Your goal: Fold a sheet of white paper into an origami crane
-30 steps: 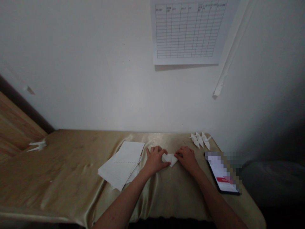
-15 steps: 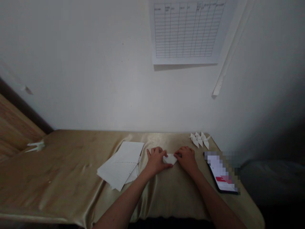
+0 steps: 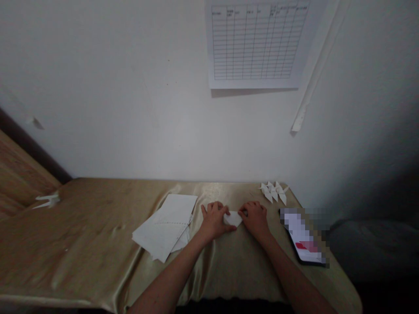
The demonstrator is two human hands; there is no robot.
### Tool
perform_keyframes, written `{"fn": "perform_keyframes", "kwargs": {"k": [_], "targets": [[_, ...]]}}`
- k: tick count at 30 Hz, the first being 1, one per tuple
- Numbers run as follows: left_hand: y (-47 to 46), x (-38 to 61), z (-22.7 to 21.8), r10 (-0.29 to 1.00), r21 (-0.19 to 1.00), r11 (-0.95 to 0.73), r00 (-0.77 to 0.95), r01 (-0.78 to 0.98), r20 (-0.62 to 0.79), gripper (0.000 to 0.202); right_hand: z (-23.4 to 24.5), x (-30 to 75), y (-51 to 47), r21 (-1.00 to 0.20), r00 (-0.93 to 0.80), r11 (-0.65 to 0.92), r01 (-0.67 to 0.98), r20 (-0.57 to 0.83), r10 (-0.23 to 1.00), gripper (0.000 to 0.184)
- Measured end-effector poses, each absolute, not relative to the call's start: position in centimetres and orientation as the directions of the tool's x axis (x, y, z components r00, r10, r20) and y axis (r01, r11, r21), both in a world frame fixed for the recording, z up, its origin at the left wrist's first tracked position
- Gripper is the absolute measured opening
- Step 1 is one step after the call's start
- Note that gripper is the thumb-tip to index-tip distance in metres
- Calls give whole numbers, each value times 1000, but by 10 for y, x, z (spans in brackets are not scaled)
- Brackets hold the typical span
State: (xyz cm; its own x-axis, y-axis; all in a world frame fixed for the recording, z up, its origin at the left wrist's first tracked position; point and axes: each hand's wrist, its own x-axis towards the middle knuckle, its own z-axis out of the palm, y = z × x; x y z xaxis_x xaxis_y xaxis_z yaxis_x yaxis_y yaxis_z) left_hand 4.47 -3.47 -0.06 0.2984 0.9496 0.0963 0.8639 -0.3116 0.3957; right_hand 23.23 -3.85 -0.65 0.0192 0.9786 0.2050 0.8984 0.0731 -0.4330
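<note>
So, your L hand (image 3: pixel 214 221) has its grip part closed round the L end of the paper (image 3: pixel 233 218), index finger at the far edge, thumb at the near one. Your R hand (image 3: pixel 255 218) pinches the R corner, fingertips tight. Paper's btwn both, low at the tabletop (image 3: pixel 242 270), w/ sheets (image 3: pixel 166 218) to L, folded figures (image 3: pixel 274 192) & phone (image 3: pixel 303 240) to R.

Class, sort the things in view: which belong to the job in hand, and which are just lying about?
In the job:
small folded paper, between left hand and right hand
stack of paper, probably supply

Apparently not in use:
folded paper figures near the wall, perhaps finished pieces
phone
white object at the table's left end
printed sheet on the wall
</note>
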Motion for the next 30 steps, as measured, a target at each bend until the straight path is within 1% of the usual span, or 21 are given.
{"fn": "perform_keyframes", "kwargs": {"k": [5, 11, 16, 21, 26, 28, 30], "targets": [[-38, 44, 5, 942, 393, -333, 323, 857, 94, 58, -9, 231, -39, -404, 19, 73, 912, 220, 975, 10], [-39, 43, 5, 935, 393, -347, 347, 852, 71, 52, -11, 232, -39, -384, 27, 50, 922, 191, 981, 12], [-38, 42, 4, 931, 370, -346, 365, 862, 20, 54, -12, 234, -40, -380, 19, 56, 923, 191, 981, 16], [-37, 38, 6, 924, 379, -342, 382, 860, -32, 55, -11, 239, -42, -383, -20, 90, 919, 181, 983, 19], [-37, 39, 6, 927, 381, -337, 375, 861, -27, 51, -6, 251, -45, -416, -114, 167, 894, 151, 982, 28], [-38, 40, 7, 930, 382, -332, 366, 862, -16, 46, -5, 253, -46, -426, -132, 180, 886, 140, 981, 35], [-39, 40, 7, 932, 382, -332, 361, 862, -5, 45, -3, 254, -47, -427, -130, 173, 887, 128, 983, 42]]}}
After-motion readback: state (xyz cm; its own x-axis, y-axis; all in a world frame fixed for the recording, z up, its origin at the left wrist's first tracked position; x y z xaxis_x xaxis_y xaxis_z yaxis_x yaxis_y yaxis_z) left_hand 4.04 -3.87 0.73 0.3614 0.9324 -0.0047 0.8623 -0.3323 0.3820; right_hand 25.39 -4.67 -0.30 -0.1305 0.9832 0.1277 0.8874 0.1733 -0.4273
